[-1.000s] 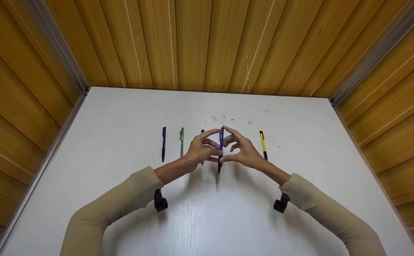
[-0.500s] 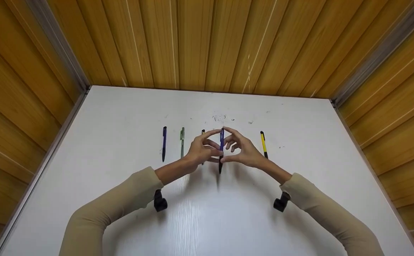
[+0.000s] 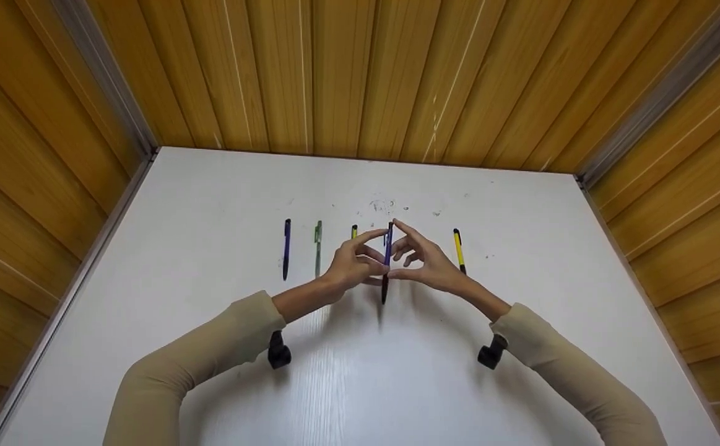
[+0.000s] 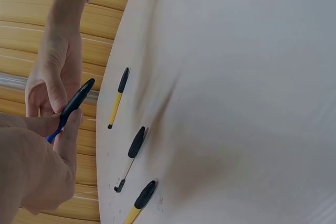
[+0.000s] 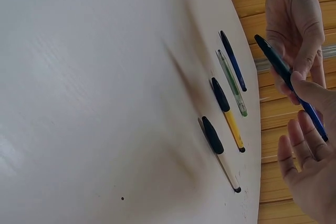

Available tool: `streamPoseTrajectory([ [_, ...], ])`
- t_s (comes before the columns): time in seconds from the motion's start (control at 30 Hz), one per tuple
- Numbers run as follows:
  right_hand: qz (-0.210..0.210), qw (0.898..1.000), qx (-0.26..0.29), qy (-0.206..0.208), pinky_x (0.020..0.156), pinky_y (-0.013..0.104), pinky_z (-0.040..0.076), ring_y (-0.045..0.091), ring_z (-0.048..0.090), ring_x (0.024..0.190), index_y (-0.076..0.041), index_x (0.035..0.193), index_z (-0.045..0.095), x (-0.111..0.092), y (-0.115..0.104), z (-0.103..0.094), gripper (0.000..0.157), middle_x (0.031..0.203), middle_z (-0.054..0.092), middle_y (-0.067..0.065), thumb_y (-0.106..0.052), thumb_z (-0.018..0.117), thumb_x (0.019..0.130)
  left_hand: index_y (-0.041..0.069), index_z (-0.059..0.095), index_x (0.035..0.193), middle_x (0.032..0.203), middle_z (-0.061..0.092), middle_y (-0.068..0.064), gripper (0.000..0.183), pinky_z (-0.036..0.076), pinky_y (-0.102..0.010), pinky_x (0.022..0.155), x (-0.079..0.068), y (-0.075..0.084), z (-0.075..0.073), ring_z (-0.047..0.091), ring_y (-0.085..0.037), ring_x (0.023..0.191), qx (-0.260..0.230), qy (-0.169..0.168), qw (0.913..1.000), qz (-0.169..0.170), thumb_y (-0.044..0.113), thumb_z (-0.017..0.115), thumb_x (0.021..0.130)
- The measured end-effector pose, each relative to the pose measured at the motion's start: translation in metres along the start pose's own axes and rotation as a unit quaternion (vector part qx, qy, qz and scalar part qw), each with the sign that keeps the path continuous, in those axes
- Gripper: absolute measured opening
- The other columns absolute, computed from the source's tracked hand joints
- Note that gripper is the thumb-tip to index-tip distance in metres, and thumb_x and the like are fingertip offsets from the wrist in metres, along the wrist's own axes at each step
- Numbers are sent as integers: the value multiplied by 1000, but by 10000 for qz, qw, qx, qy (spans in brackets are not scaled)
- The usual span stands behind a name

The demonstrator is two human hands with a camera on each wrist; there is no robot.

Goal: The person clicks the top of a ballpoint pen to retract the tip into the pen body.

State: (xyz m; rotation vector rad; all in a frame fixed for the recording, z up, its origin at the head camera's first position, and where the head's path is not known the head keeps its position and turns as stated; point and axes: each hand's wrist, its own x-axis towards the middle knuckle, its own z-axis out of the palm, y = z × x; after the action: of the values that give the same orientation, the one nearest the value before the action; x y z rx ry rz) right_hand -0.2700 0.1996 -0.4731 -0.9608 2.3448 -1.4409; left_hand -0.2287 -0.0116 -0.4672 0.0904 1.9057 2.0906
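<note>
A blue pen with a black grip (image 3: 388, 251) is held upright in front of me between both hands, its black tip pointing down toward me. My left hand (image 3: 352, 267) pinches it between thumb and fingers. From the other side, my right hand (image 3: 429, 265) holds it too, index fingertip at the top end and thumb against the barrel. In the right wrist view, the right thumb (image 5: 311, 88) lies on the blue pen (image 5: 275, 60) and the other fingers are loosely bent. A pale pen with a black grip (image 5: 214, 139) lies on the table below, hidden by the hands in the head view.
Other pens lie in a row on the white table (image 3: 360, 384): a blue one (image 3: 286, 248), a green one (image 3: 318, 238), a yellow one (image 3: 354, 231) partly behind the left hand, and another yellow one (image 3: 459, 248) at the right. Wood-patterned panels (image 3: 360, 80) border the table.
Both hands stay almost in place on the blue pen. The pen has shifted slightly right, and the left index fingertip sits a little lower along it.
</note>
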Motion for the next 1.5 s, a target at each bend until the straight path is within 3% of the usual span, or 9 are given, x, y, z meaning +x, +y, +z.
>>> streamPoseTrajectory([
  [0.13,-75,9999,113,-57,89,32,60,40,63,112,-2,159,30,-3,2,-6,89,121,65,23,-3,81,86,19,49,152,103,62,-11,77,67,-41,80,0,1,-1,70,-18,87,10,54,10000,-26,-14,69,86],
  [0.47,7,10000,72,-58,97,46,61,43,64,114,1,152,42,-12,10,-17,73,124,64,27,-5,78,89,18,49,153,100,61,-9,79,67,-41,80,3,-2,0,71,-19,87,-132,23,9998,-115,-16,69,85],
  [0.77,206,9996,37,212,97,24,58,41,65,117,0,146,51,-22,20,-31,56,126,63,33,-7,72,94,16,49,152,95,62,-6,76,67,-39,78,12,-3,7,71,-17,83,-1,66,9998,-196,-14,70,86],
  [1.0,547,9968,162,553,93,16,56,39,66,116,2,142,55,-36,36,-47,47,126,62,35,-7,68,97,13,52,150,92,63,-6,73,67,-39,79,30,-8,22,71,-17,79,-28,77,9999,-146,-15,70,85],
  [1.3,733,9918,194,1026,91,12,55,7,65,109,0,140,58,-53,52,-74,42,125,62,31,-8,66,99,10,57,144,91,70,-13,68,68,-35,73,64,-10,53,75,-22,79,69,481,9980,-395,-16,70,82],
  [1.5,975,9870,348,1227,90,17,60,9,67,106,5,141,55,-61,57,-87,47,123,64,25,-10,68,98,11,59,143,94,76,-16,67,67,-31,69,88,-14,76,76,-22,74,903,666,9927,-443,-12,74,82],
])
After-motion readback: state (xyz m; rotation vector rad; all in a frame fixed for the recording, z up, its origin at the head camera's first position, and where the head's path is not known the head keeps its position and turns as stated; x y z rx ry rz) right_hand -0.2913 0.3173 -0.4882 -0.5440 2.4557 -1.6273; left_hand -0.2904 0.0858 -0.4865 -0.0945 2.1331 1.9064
